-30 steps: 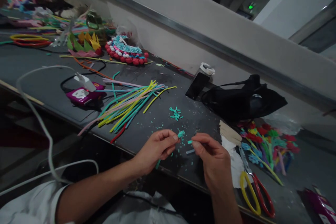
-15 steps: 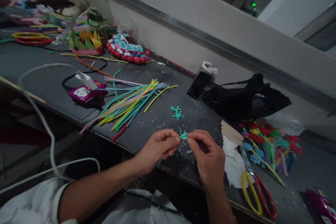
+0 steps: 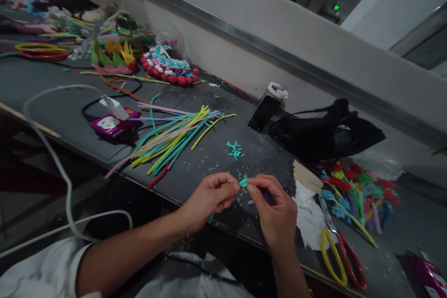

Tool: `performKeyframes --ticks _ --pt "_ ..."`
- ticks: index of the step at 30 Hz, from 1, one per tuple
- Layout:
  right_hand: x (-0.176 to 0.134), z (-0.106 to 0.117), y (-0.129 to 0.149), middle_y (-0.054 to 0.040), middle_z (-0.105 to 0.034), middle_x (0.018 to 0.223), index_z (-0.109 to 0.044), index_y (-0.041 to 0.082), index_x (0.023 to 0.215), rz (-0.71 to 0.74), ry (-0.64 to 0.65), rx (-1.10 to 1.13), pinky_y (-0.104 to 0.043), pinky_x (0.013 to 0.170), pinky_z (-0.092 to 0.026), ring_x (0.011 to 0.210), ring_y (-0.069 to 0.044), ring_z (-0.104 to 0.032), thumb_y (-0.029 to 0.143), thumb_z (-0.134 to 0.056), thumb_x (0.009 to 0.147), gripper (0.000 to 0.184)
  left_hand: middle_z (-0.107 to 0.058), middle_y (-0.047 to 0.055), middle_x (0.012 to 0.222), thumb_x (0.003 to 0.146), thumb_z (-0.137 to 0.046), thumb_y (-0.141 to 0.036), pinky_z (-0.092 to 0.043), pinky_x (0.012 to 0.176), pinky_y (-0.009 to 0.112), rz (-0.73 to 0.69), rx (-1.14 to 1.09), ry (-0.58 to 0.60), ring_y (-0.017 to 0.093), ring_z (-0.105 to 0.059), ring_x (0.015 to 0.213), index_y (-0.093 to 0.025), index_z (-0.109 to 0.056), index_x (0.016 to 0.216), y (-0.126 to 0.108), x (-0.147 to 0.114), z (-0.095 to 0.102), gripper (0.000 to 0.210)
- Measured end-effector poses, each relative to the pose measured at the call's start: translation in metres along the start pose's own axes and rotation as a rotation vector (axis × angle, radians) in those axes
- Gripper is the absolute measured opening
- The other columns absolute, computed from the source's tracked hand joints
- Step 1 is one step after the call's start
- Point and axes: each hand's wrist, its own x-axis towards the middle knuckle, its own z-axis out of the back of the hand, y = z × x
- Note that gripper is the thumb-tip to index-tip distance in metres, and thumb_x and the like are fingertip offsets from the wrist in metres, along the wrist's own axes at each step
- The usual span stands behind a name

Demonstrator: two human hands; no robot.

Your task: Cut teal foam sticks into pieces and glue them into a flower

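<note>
My left hand (image 3: 213, 199) and my right hand (image 3: 276, 210) meet above the near edge of the dark table, both closed in a pinch. Between their fingertips is a small bundle of teal pipe cleaner pieces (image 3: 243, 181); how the pieces are joined is too small to tell. Just beyond lies a little pile of short teal pipe cleaner cuttings (image 3: 235, 150), with fine teal bits scattered around. To the left, a bunch of long pipe cleaners (image 3: 174, 142) in yellow, teal, pink and blue is spread on the table.
Scissors (image 3: 344, 256) with yellow and red handles lie right of my hands, beside white paper (image 3: 309, 214) and colourful pipe cleaner flowers (image 3: 363, 191). A black bag (image 3: 324, 132) and a propped phone (image 3: 263, 111) stand along the wall. A purple power strip (image 3: 115, 123) sits left.
Almost nothing differs. My right hand has shifted very slightly left, and both hands keep their pinch on the teal pieces.
</note>
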Motion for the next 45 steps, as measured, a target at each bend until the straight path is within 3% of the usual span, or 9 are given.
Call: performKeyframes --ticks 15,18,22,33,45 --pt "-0.005 -0.003 -0.002 -0.0023 -0.068 0.089 -0.070 0.023 0.083 0.002 -0.039 -0.024 -0.027 0.071 -0.048 0.085 -0.017 -0.062 0.029 -0.063 0.086 0.010 -0.043 -0.008 0.051 0.081 -0.067 -0.040 -0.016 0.041 0.019 -0.011 0.011 0.014 0.004 -0.027 0.044 -0.016 -0.059 0.078 0.004 0.000 0.003 0.026" --pt "-0.008 -0.001 -0.004 -0.0023 -0.068 0.094 -0.070 0.024 0.092 -0.020 -0.062 -0.021 -0.028 0.073 -0.048 0.085 -0.017 -0.062 0.031 -0.064 0.085 0.011 -0.043 -0.008 0.051 0.082 -0.067 -0.038 -0.016 0.041 0.019 -0.020 0.008 0.013 0.004 -0.028 0.044 -0.015 -0.059 0.078 0.003 0.000 0.002 0.024" --pt "-0.012 0.003 -0.006 -0.0020 -0.069 0.096 -0.068 0.025 0.108 -0.087 -0.052 -0.015 -0.030 0.075 -0.049 0.081 -0.017 -0.063 0.033 -0.067 0.083 0.026 -0.043 -0.008 0.050 0.083 -0.066 -0.036 -0.017 0.042 0.018 -0.035 -0.002 0.004 0.004 -0.029 0.045 -0.015 -0.059 0.080 0.002 0.000 0.002 0.022" --pt "-0.013 0.000 0.002 -0.0004 -0.067 0.083 -0.069 0.022 0.085 0.006 -0.049 -0.046 -0.026 0.068 -0.047 0.074 -0.015 -0.061 0.028 -0.065 0.085 0.008 -0.046 -0.007 0.051 0.081 -0.068 -0.038 -0.020 0.042 0.017 -0.037 0.052 0.014 0.003 -0.032 0.045 -0.015 -0.061 0.082 0.003 -0.001 0.002 0.025" --pt "-0.012 0.005 0.001 0.0023 -0.066 0.081 -0.067 0.022 0.082 0.111 -0.047 -0.091 -0.025 0.071 -0.045 0.077 -0.013 -0.060 0.023 -0.065 0.087 0.005 -0.046 -0.007 0.051 0.081 -0.068 -0.036 -0.020 0.043 0.017 -0.037 0.073 0.029 0.004 -0.033 0.046 -0.014 -0.063 0.083 0.007 0.000 0.004 0.023"
